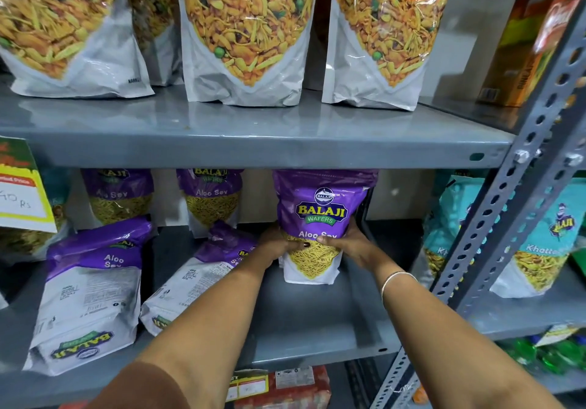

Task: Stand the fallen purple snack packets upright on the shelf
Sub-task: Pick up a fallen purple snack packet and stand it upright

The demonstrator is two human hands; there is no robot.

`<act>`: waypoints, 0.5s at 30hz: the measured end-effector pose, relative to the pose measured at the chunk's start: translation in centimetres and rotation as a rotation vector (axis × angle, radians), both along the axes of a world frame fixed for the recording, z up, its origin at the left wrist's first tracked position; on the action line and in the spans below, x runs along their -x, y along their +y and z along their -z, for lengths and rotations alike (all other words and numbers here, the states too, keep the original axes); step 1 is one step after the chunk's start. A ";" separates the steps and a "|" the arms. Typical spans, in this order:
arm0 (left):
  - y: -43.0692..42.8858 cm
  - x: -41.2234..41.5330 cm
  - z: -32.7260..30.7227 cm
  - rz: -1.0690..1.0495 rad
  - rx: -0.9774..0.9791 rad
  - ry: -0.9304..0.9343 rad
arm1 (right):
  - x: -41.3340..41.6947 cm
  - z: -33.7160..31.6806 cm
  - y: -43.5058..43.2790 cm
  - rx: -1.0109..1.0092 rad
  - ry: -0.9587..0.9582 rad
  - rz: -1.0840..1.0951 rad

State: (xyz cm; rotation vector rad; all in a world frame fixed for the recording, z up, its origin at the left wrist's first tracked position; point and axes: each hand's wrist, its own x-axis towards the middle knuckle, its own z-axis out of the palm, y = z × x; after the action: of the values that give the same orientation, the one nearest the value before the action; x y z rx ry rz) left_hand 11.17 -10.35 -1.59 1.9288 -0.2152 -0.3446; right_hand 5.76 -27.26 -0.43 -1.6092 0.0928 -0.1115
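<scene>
Both hands grip one purple Aloo Sev pkt (320, 218), upright on the middle shelf (301, 310), front facing out. Left hand (279, 245) on its lower left edge, right hand (348, 243) on lower right, thumbs across the front. Bangle (396, 280) on right wrist. Two fallen purple pkts lie flat to the left: near one (196, 278), far-left one (85, 300). Two more stand upright at the back (119, 196) (211, 194). Orange mix bags (247, 34) on shelf above; teal pkts (539, 243) past the grey upright (494, 218).

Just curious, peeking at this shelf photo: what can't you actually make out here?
- Top of the held purple packet: hidden by the shelf above, head view.
- Small print on the fallen packet: too small to read.
- Price tag: cut off by the left edge.
</scene>
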 end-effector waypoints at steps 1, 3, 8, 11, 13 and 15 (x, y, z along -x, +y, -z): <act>0.0 0.2 0.1 -0.010 0.007 -0.003 | 0.0 0.2 0.0 -0.007 0.001 0.006; 0.0 0.4 0.5 -0.015 0.031 -0.004 | 0.2 0.5 0.0 0.000 0.014 0.000; 0.4 1.8 0.9 0.041 0.037 -0.053 | 2.5 0.5 -0.1 0.044 0.075 0.010; 0.3 3.3 1.2 0.045 0.048 -0.068 | 4.2 0.2 -0.5 0.112 0.193 0.044; 0.0 4.8 0.9 0.055 0.006 -0.087 | 5.6 -0.3 -0.7 0.135 0.232 0.034; -0.6 6.6 0.7 0.028 -0.011 -0.086 | 7.3 -0.6 -1.3 0.156 0.250 0.015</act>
State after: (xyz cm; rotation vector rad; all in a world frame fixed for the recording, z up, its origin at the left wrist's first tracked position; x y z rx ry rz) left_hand 4.60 -11.00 -2.30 1.9547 -0.2979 -0.2820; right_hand -1.50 -28.56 0.15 -1.7727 0.2952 0.0738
